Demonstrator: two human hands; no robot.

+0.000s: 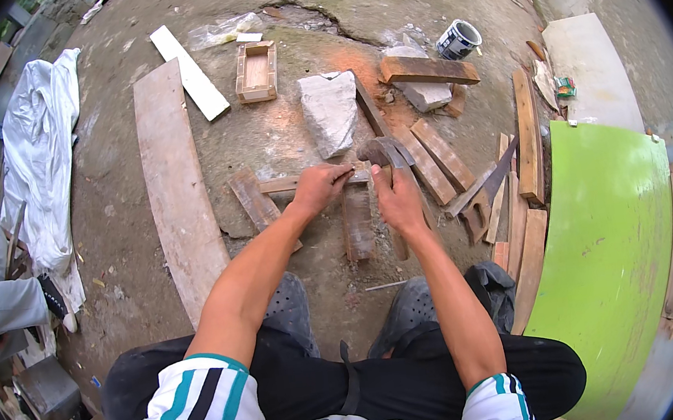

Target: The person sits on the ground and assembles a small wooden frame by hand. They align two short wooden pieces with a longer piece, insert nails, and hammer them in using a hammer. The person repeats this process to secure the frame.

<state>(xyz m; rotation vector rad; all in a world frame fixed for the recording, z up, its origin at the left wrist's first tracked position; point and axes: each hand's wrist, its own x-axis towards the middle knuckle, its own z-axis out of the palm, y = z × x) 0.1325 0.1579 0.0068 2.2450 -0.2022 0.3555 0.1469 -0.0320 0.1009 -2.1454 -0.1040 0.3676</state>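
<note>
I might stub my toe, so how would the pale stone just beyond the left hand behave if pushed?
The stone looks heavy and hard to shift, being bulky and seemingly solid. Its angular, flat-faced shape suggests it wouldn't readily roll. Its uneven edges might crumble a little.

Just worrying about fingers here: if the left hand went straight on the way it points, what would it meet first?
Probably the hammer head, just ahead of the left hand; depth is unclear, so the hand might pass below it.
</note>
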